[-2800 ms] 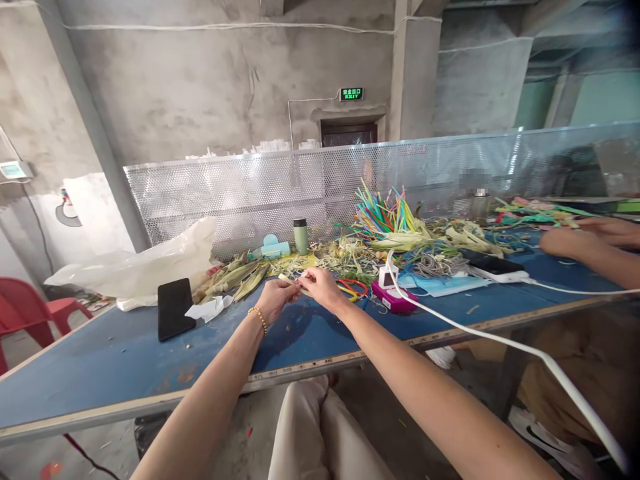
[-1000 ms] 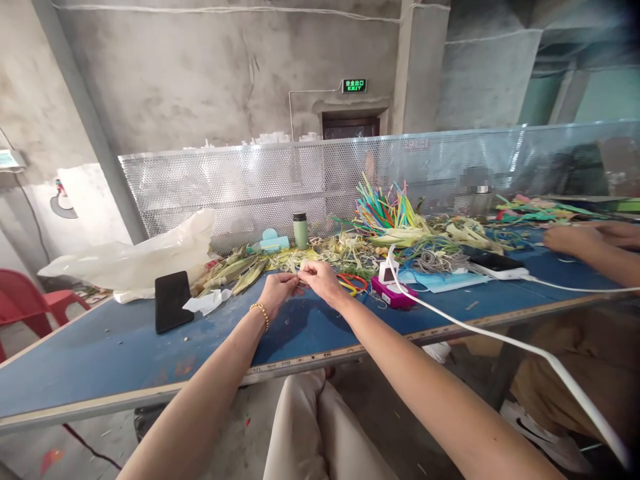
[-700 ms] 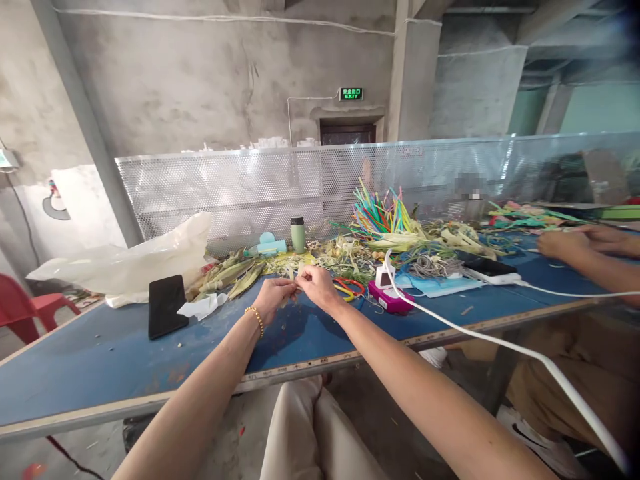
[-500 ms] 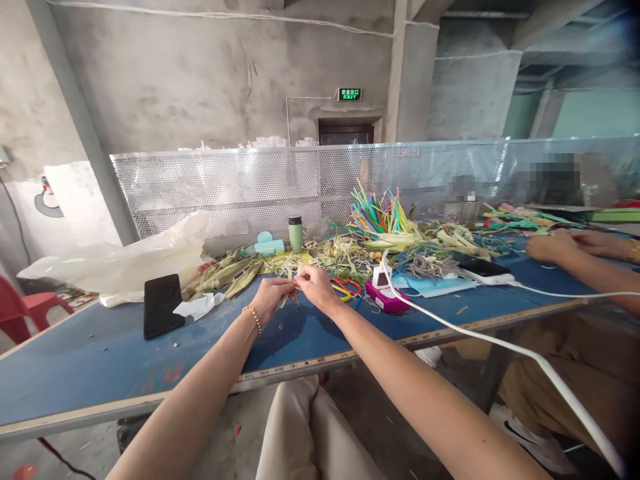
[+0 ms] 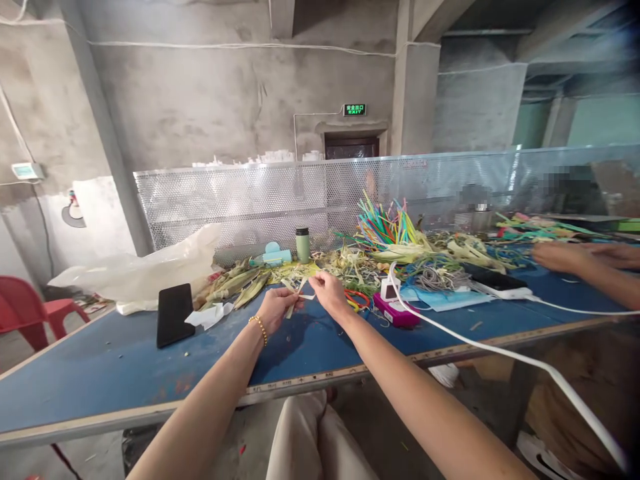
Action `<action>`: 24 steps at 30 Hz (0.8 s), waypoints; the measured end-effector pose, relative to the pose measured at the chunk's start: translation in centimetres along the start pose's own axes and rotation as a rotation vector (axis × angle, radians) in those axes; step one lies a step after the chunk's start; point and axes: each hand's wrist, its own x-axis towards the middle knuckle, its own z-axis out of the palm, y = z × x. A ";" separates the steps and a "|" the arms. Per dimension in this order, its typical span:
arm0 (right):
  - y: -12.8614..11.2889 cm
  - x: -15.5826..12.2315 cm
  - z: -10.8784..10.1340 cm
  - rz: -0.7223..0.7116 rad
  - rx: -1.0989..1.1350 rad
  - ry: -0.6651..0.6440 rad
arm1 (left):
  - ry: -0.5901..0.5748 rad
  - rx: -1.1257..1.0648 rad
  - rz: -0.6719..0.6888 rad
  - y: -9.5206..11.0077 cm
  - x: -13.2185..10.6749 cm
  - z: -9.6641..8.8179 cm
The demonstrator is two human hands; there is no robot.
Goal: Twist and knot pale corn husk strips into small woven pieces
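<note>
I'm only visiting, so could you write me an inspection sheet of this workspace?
Surface: long blue tabletop, small pale crumbs on it.
Work pieces: pale flat thin strips, crossing.
Clutter: dried yellow-green husks, fan of thin multicoloured strands, crumpled translucent plastic sheet.
Grip: left hand pinches the strips; right hand close beside, its hold unclear.
Cables: thick white cable crosses the tabletop's near edge; thinner white cable at right.
Surroundings: perforated silvery metal screen, lit green exit sign, red plastic chair, another person's hands.

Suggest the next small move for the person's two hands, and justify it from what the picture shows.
Probably use the right hand to fold one loose end of the pale strips over. The left hand pinches them, their ends stick out in different directions, and the right hand is close by; whether it grips one is unclear.
</note>
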 end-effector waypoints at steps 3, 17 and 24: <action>-0.1 0.0 -0.1 -0.152 -0.106 0.081 | -0.026 0.104 0.010 -0.2 0.0 -0.1; -0.9 -0.3 0.1 -0.119 -0.009 -0.217 | -0.073 0.094 -0.023 0.0 -0.1 -0.3; -1.3 -0.6 0.1 -0.131 -0.011 -0.226 | -0.107 0.049 -0.072 0.4 -0.4 -0.3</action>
